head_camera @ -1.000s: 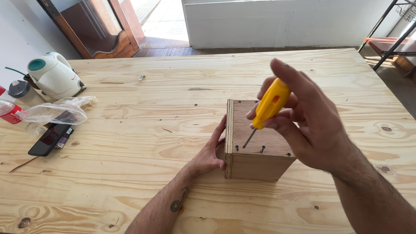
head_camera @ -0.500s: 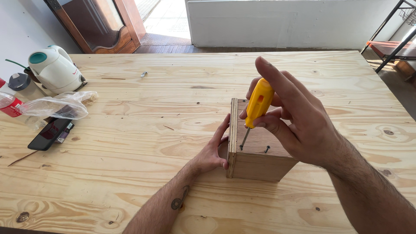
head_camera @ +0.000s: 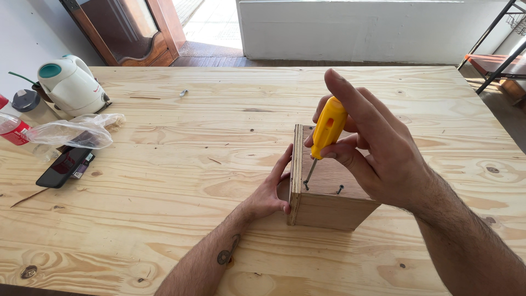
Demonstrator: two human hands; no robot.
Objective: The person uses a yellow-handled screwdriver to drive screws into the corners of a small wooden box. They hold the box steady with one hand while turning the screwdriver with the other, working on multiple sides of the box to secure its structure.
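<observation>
A small plywood box point(head_camera: 329, 205) stands on the big plywood table point(head_camera: 181, 164). My right hand point(head_camera: 378, 153) grips a yellow-handled screwdriver point(head_camera: 327, 129), nearly upright, its tip on a screw near the box top's left edge. A second screw point(head_camera: 339, 189) sticks up from the top a little to the right. My left hand point(head_camera: 271, 189) lies flat against the box's left side and steadies it.
At the table's left edge are a white electric kettle point(head_camera: 71, 85), a crumpled clear plastic bag point(head_camera: 74, 131), a dark phone point(head_camera: 63, 167) and a red-capped bottle point(head_camera: 11, 129). A small metal bit point(head_camera: 183, 93) lies farther back. A wooden door point(head_camera: 129, 27) and a metal rack point(head_camera: 498, 55) stand beyond.
The screwdriver has gone from tilted to nearly upright, with its tip set lower on the screw. My right hand has turned around the handle. My left hand stays on the box.
</observation>
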